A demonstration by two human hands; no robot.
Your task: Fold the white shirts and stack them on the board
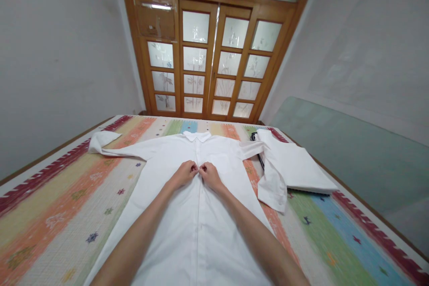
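A white long-sleeved shirt (167, 232) lies spread face up, its collar (197, 136) pointing away from me. The left-side sleeve stretches out with its cuff (102, 140) bent over, while the right-side sleeve (272, 187) bends back toward me. At the button placket, in the chest area, my left hand (186, 173) pinches the front edge. Close beside it my right hand (209, 174) is closed on the same placket, fingertips nearly meeting those of the left. Any button between the fingers is too small to make out.
Under the shirt is a striped, patterned bedspread (110, 192). To the right lies a stack of folded white clothing (301, 167), with something dark beneath it, partly touched by the sleeve. Behind stand wooden glazed doors (212, 58); a pale green panel (351, 152) runs along the right wall.
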